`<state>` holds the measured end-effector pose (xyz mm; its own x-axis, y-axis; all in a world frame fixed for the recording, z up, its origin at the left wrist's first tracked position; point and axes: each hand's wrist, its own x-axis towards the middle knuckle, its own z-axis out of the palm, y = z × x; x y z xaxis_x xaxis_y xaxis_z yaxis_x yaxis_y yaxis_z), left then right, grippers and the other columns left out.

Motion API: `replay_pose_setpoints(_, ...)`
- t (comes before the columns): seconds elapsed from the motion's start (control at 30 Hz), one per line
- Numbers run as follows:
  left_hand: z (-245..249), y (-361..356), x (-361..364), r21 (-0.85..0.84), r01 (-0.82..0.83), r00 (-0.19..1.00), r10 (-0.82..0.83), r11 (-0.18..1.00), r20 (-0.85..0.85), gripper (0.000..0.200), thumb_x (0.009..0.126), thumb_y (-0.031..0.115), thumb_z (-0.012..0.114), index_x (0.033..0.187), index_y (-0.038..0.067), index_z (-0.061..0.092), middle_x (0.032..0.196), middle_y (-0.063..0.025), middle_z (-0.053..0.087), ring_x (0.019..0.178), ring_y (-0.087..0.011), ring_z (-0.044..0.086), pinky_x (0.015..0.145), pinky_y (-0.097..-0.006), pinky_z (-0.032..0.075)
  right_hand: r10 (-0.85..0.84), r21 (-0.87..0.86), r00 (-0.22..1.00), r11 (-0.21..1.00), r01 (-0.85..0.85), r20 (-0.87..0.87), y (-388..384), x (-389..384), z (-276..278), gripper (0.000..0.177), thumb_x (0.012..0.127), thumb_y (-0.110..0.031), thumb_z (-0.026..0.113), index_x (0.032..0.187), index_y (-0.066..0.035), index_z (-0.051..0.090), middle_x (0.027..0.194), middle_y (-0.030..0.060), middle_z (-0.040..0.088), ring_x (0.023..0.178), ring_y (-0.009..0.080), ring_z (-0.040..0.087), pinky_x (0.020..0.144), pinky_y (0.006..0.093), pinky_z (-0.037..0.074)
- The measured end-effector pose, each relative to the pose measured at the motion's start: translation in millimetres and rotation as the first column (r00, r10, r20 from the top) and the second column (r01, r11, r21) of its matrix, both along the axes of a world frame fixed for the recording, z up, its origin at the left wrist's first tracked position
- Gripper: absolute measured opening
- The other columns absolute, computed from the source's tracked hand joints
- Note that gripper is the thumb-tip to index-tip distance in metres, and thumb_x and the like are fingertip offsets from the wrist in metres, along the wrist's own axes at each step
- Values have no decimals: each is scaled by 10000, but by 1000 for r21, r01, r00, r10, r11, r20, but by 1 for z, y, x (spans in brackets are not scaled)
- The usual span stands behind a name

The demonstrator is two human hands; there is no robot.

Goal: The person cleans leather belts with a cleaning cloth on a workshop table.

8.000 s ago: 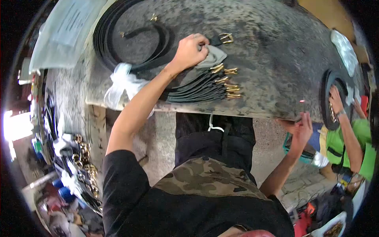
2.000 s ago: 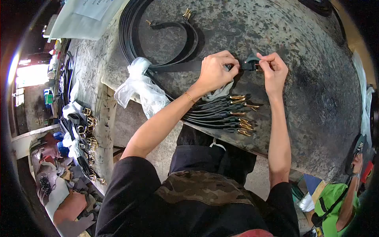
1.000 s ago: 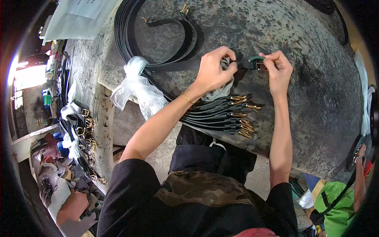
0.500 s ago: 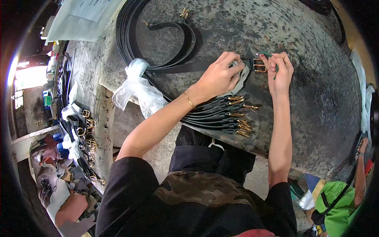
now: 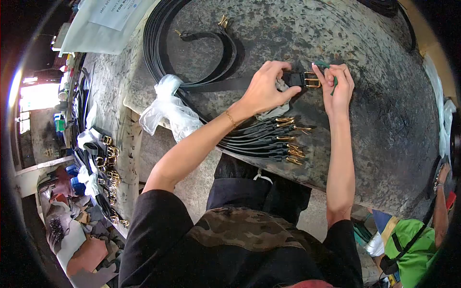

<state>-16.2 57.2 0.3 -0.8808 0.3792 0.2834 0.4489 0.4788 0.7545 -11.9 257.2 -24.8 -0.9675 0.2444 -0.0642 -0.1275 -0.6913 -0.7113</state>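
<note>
Nearest, at the table (image 5: 384, 110) edge, lies a row of belts (image 5: 264, 139) with gold buckles, a grey cloth (image 5: 274, 112) just beyond them and a plastic bag (image 5: 165, 103) off to the left. Above these, the left hand (image 5: 269, 89) grips a black belt (image 5: 216, 85) flat on the table just behind its buckle (image 5: 312, 80), while the right hand (image 5: 337, 86) pinches a green strip (image 5: 325, 65) beside that buckle. Farthest, a coil (image 5: 163, 33) of belts rests.

Belt ends (image 5: 269, 139) on table (image 5: 384, 105)
</note>
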Motion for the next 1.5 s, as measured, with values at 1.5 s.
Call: replay_pose_setpoints(1.5, -17, 3, -6, -58, 90, 938, -104, 994, -331, 159, 731, -4, 737, 882, 37, 712, 806, -87, 532, 792, -286, 551, 716, -380, 470, -61, 176, 997, 983, 51, 51, 10, 2, 5, 141, 885, 35, 540, 756, -19, 529, 633, -12, 401, 570, 50, 371, 828, 388, 568)
